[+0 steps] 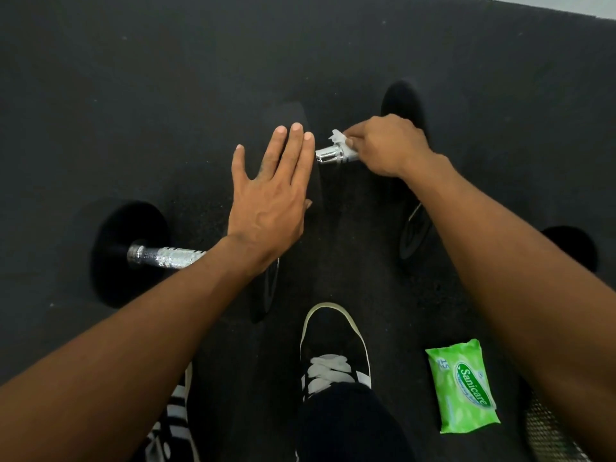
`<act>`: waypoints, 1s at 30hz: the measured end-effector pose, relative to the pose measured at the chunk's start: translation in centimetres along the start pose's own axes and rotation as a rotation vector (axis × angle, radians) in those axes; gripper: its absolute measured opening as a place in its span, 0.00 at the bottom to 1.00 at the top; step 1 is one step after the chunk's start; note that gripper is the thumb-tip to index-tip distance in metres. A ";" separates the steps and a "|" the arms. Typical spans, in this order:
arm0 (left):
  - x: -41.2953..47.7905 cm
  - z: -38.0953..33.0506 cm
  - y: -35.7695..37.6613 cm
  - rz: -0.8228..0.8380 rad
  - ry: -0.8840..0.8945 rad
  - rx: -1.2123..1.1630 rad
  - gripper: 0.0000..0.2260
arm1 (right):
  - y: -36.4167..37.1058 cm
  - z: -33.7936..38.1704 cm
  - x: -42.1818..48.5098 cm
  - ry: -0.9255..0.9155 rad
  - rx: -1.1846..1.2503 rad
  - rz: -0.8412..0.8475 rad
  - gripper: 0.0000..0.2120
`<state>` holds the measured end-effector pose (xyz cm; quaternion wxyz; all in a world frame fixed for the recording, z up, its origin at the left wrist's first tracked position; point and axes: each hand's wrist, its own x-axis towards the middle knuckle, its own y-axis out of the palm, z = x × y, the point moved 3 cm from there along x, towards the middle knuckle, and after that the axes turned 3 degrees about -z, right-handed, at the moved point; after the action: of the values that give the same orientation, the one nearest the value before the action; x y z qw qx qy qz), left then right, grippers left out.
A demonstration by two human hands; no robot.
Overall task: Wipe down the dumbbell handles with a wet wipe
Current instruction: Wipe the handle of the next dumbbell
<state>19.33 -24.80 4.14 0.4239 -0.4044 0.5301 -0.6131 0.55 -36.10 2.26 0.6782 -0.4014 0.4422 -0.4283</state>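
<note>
1. Dumbbell handle (pixel 335 156), bright chrome, lies at about 1 o'clock from the middle of the view, low on the dark rubber floor (pixel 133 78) between two black heads
2. At its 3 o'clock end the right hand (pixel 390 145) has its fingers curled round the bar, gripping a white wet wipe (pixel 339 137) against the metal; a crumpled corner of the wipe sticks out at the knuckles' 10 o'clock side
3. At the bar's 9 o'clock end the left hand (pixel 270 195) lies flat over the near head (pixel 293 111), fingers straight and pointing to 12 o'clock, little finger splayed, holding nothing; whether the palm presses on the head cannot be told
4. A second dumbbell (pixel 130 251) sits at 9 o'clock, its knurled bar (pixel 166 256) bare, with the left forearm crossing over the bar's 3 o'clock end
5. At 3 o'clock a third dumbbell (pixel 413 235) shows only its black heads, the right forearm covering the rest
6. A green wipe pack (pixel 461 385) lies flat on the floor at about 5 o'clock, near a black shoe (pixel 333 348) with white laces at 6 o'clock
</note>
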 end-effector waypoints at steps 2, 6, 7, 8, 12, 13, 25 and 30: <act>0.0 0.0 0.0 -0.003 0.001 -0.002 0.39 | 0.1 0.3 -0.8 -0.027 -0.044 -0.023 0.18; -0.1 0.0 0.0 -0.014 -0.001 0.018 0.39 | 0.6 1.7 -1.6 -0.037 -0.064 0.086 0.19; 0.0 0.0 0.1 -0.012 0.001 0.017 0.39 | 0.4 2.0 -1.4 -0.007 -0.058 0.113 0.19; 0.0 0.0 0.1 -0.008 0.004 0.017 0.39 | 0.3 2.2 -1.1 0.013 -0.064 0.134 0.19; 0.0 0.0 0.2 -0.009 0.005 0.021 0.39 | 0.3 2.5 -1.5 0.003 -0.057 0.106 0.14; 0.0 0.0 0.2 -0.012 0.003 0.021 0.39 | 0.4 2.3 -2.0 -0.008 -0.055 0.074 0.15; 0.0 0.0 0.2 -0.019 0.002 0.004 0.38 | 0.5 2.2 -0.7 0.005 -0.207 0.063 0.11; -0.1 -0.1 0.1 -0.021 -0.003 0.016 0.38 | 1.2 2.0 -3.7 0.009 -0.247 -0.040 0.23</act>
<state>19.27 -24.69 3.99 0.4214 -0.4072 0.5204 -0.6211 1.78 -31.92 2.64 0.6131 -0.4886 0.4865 -0.3857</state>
